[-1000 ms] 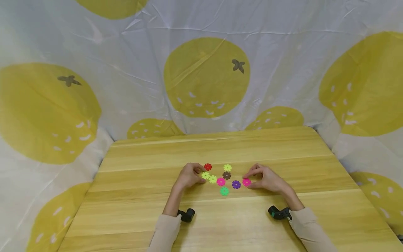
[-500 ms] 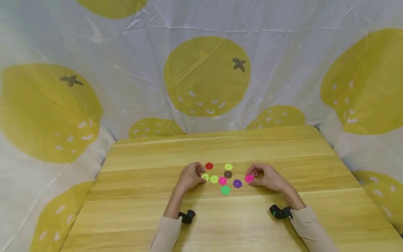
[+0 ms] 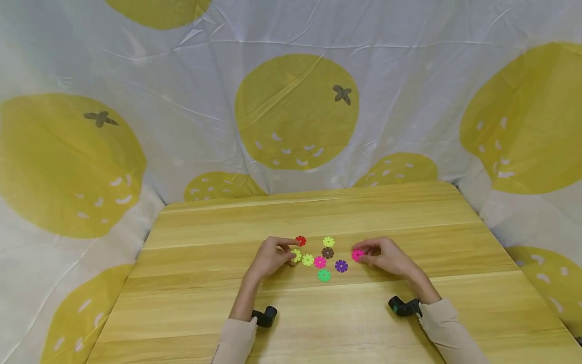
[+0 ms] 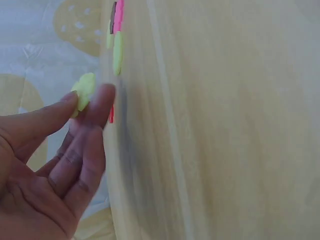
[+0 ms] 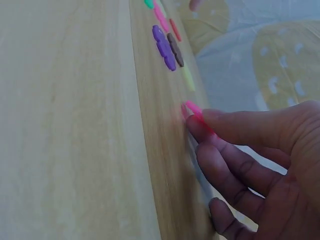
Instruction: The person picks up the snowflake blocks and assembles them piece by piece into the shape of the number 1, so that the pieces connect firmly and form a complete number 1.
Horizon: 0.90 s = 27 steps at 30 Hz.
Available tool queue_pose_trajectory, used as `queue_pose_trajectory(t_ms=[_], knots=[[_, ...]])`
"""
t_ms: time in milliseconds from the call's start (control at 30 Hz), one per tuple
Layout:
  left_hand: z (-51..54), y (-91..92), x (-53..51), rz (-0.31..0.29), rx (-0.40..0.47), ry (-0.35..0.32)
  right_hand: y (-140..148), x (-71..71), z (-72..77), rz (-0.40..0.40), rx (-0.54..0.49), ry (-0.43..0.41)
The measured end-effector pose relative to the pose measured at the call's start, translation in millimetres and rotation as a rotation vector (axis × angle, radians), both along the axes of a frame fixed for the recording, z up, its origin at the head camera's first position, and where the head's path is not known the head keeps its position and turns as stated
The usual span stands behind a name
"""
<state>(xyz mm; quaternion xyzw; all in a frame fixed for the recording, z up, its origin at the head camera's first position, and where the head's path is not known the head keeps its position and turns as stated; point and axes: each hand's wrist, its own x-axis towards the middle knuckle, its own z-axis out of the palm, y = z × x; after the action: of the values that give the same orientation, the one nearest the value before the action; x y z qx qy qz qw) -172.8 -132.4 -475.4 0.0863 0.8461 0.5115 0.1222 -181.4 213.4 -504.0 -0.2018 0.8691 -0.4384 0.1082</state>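
Observation:
My left hand (image 3: 271, 257) pinches a yellow-green notched plastic disc (image 4: 86, 91) by its edge, clear of the table in the left wrist view. In the head view one finger of that hand reaches beside a red disc (image 3: 300, 241). Over on the right, my right hand (image 3: 385, 254) holds a pink notched disc (image 3: 357, 255) between thumb and fingers. Between the hands lie another yellow-green disc (image 3: 307, 260), a pink disc (image 3: 320, 262), a brown disc (image 3: 327, 253), a purple disc (image 3: 341, 266) and a green disc (image 3: 324, 275). A further yellow-green disc (image 3: 329, 241) lies behind the brown one.
The wooden table (image 3: 204, 227) runs back to a hanging cloth (image 3: 391, 101) printed with yellow fruit. Black wrist cameras stick out inward from both wrists, the left camera (image 3: 265, 317) and the right camera (image 3: 403, 306) above the tabletop.
Both hands have closed on their discs: the right fingers, earlier spread round the pink disc, now pinch it, slightly farther back. The left hand has picked up its yellow-green disc, one finger now stretched out.

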Motion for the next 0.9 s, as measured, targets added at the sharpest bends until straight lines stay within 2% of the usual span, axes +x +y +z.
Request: queue_pose_trajectory(t_ms=[167, 433, 733, 900], knots=[[1.2, -2.8, 1.1, -0.028, 0.129, -0.048, -4.6, 0.8, 1.4, 0.001, -0.038, -0.007], [1.2, -7.6, 2.5, -0.065, 0.210, -0.145, -12.0, 5.0, 2.6, 0.013, -0.131, -0.036], [6.3, -6.8, 4.6, -0.069, 0.255, -0.143, -32.7, 11.2, 9.3, -0.024, -0.246, -0.055], [8.4, -5.2, 6.1, -0.078, 0.308, -0.131, -51.7, 16.3, 15.9, -0.049, -0.349, -0.081]])
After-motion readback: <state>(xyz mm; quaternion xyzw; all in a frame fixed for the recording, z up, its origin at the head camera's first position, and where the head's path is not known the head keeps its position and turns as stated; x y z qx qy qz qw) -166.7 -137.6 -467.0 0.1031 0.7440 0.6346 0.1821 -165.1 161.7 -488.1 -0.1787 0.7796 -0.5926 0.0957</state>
